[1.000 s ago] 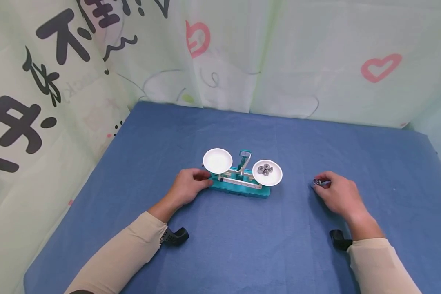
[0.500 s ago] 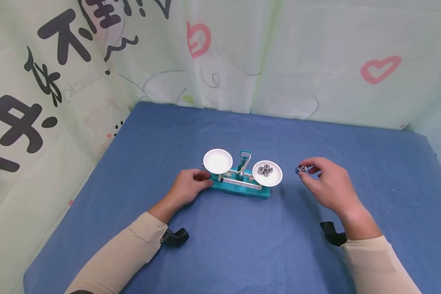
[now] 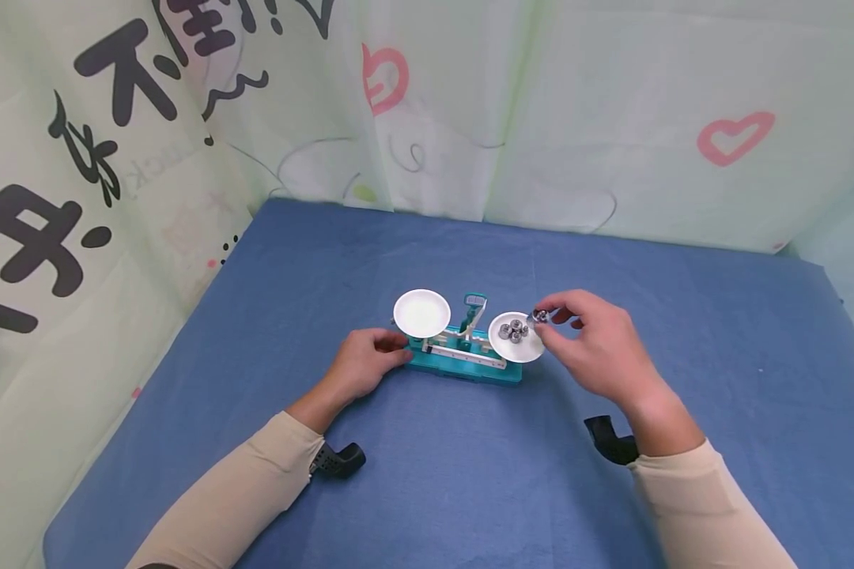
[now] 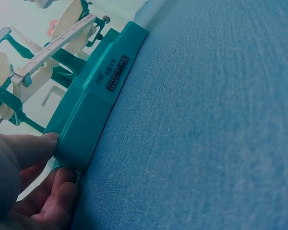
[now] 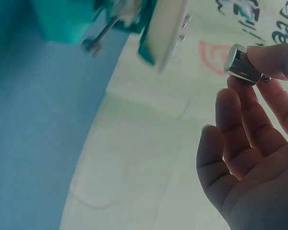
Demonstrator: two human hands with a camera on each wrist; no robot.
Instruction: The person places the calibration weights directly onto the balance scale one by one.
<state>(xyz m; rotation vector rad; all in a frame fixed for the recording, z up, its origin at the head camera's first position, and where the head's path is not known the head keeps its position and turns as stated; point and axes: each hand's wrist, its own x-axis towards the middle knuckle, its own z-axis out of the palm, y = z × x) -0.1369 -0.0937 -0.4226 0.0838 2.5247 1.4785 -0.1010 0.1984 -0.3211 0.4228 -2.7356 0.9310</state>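
A small teal balance scale (image 3: 462, 368) with two white pans stands on the blue cloth. My left hand (image 3: 361, 360) holds the left end of its base, thumb on the upper side and fingers curled at the end face in the left wrist view. Between thumb and fingers my right hand (image 3: 601, 348) pinches a shiny cylindrical metal weight (image 5: 241, 66) with a small knob. In the head view it is at the right edge of the right pan (image 3: 523, 354). Several metal weights (image 3: 515, 336) lie grouped in that pan. The left pan (image 3: 422, 314) carries nothing.
A blue cloth (image 3: 327, 261) covers the table. Pale curtains (image 3: 612, 118) with dark lettering and pink hearts hang behind the table and along its left side. Black wrist camera mounts (image 3: 339, 460) jut inward from both wrists.
My right hand has carried the pinched weight leftward from over the cloth to the right pan's edge. My left hand stays on the base, and the scale has not moved.
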